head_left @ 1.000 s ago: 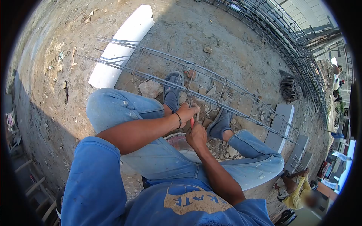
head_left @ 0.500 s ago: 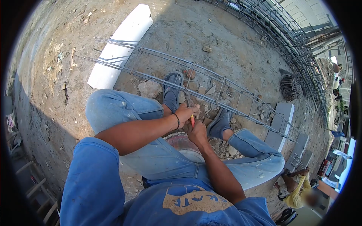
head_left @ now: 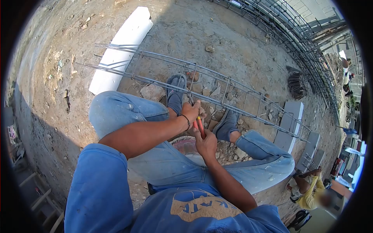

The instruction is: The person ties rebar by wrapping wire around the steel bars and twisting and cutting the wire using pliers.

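My right hand (head_left: 206, 144) is closed around the red handles of a pair of pliers (head_left: 199, 125), which have a yellow band and stand slightly apart. My left hand (head_left: 190, 112), with a dark band at the wrist, is closed just above the handles, close to the near bars. It hides the pliers' jaws, and I cannot make out what its fingers grip. In front of both hands a long rebar cage (head_left: 229, 105) of steel rods and square ties runs across, over my shoes (head_left: 176, 95).
A white block (head_left: 112, 70) lies beneath the cage's left end, and grey blocks (head_left: 288, 124) are near its right end. Stones (head_left: 152, 92) lie around my feet. More rebar cages (head_left: 295, 42) are stacked at upper right. A person in yellow (head_left: 311, 192) is at lower right.
My hands have shifted slightly, and the pliers' red handles now show more and stand farther apart. The view has moved a little; the cage stays over my feet.
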Tool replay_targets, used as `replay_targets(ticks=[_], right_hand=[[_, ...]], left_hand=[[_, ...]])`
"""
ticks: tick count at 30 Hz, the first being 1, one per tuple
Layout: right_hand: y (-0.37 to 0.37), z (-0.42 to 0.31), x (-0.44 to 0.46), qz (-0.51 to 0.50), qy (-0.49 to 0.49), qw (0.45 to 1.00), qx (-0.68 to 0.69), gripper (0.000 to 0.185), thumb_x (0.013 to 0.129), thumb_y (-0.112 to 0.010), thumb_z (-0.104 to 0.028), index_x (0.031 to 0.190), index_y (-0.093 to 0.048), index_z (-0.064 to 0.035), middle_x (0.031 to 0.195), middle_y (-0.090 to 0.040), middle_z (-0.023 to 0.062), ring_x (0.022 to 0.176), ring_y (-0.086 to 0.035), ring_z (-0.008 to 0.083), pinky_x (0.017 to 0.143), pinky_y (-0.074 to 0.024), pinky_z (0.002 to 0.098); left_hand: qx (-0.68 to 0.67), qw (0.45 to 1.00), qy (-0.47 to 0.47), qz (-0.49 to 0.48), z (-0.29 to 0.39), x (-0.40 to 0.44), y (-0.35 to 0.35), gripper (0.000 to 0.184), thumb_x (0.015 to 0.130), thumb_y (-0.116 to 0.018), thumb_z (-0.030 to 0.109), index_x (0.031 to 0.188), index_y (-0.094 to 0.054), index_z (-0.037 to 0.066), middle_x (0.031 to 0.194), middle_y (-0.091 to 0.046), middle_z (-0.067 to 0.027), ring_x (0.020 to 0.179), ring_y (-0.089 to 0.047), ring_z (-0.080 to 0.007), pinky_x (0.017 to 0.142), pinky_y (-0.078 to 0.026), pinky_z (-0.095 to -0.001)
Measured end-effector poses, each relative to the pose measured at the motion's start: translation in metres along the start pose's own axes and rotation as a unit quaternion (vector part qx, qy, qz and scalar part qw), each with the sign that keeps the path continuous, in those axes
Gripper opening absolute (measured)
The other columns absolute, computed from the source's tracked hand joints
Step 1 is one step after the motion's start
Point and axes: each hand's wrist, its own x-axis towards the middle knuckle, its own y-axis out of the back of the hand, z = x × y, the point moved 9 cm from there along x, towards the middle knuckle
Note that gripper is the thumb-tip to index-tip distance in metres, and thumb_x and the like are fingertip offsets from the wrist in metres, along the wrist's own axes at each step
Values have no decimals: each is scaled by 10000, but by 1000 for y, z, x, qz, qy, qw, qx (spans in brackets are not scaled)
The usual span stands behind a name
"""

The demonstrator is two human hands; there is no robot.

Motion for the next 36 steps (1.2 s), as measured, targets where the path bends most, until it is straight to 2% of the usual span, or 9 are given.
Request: replay_targets(ticks=[1, 9, 12, 16, 20, 22, 29, 33, 36], right_hand=[[13, -32, -13, 159, 142, 945, -249, 398, 956, -585, -363, 987, -615, 33, 919, -672, 190, 775, -670, 351, 683, -532, 488], [-8, -29, 18, -7, 113, 968, -225, 444, 1006, -501, -380, 943, -618, 43, 787, -664, 186, 683, -667, 345, 635, -521, 463], [-28, -2, 11, -244, -133, 873, 402, 522, 1035, -453, -480, 925, -620, 2, 700, -606, 89, 577, -602, 194, 547, -488, 319], [-45, -19, -8, -394, -178, 624, 651, 462, 1020, -515, -453, 965, -611, -5, 739, -606, 86, 577, -563, 187, 528, -473, 303], [-21, -16, -1, -333, -119, 788, 504, 390, 988, -605, -378, 1015, -601, 12, 755, -611, 94, 648, -588, 198, 581, -494, 336], [8, -26, 6, -199, 51, 975, 82, 286, 946, -625, -203, 1071, -577, 50, 788, -639, 144, 700, -642, 270, 633, -521, 400], [11, -27, 23, 68, 96, 953, -278, 308, 856, -573, -83, 1125, -562, 67, 884, -661, 198, 752, -634, 455, 667, -512, 473], [0, 7, 49, -87, 66, 989, -96, 252, 912, -629, -207, 1043, -571, 0, 776, -600, 116, 602, -562, 317, 584, -479, 427], [-55, -3, -6, -427, -227, 604, 633, 277, 1004, -579, -335, 999, -573, -58, 684, -423, -19, 516, -321, 76, 469, -267, 222]], left_hand=[[5, 999, -11, 34, 0, 2, 3, 288, 1003, -584, 225, 866, -499, -13, 685, -554, -78, 592, -647, -249, 632, -630, -433], [62, 996, 2, 61, 18, -16, 15, 269, 959, -652, 211, 961, -502, -12, 770, -579, -84, 672, -676, -263, 620, -629, -405], [17, 997, 77, -10, 19, -30, 4, 296, 926, -708, 235, 974, -533, 2, 762, -578, -69, 709, -679, -257, 666, -632, -419], [-123, 983, 104, -83, 5, -17, -8, 296, 949, -682, 295, 901, -559, 30, 735, -584, -63, 676, -643, -224, 680, -614, -417], [-108, 989, 79, -56, 8, -14, -12, 344, 1007, -589, 326, 817, -529, 46, 652, -530, -41, 568, -560, -193, 655, -600, -429], [-71, 995, 55, -35, 8, -11, -11, 333, 997, -606, 322, 837, -533, 39, 664, -532, -45, 569, -566, -194, 659, -612, -427], [-8, 993, -30, 110, -10, 20, 1, 347, 985, -606, 310, 826, -548, 8, 651, -582, -86, 481, -594, -231, 426, -543, -402], [80, 988, 124, 35, 12, -25, -5, 333, 960, -636, 319, 855, -561, 12, 701, -606, -105, 534, -635, -241, 458, -554, -404], [-73, 989, 128, -2, 4, -14, -9, 306, 968, -637, 307, 827, -538, 54, 662, -530, -53, 572, -576, -197, 543, -567, -426]])
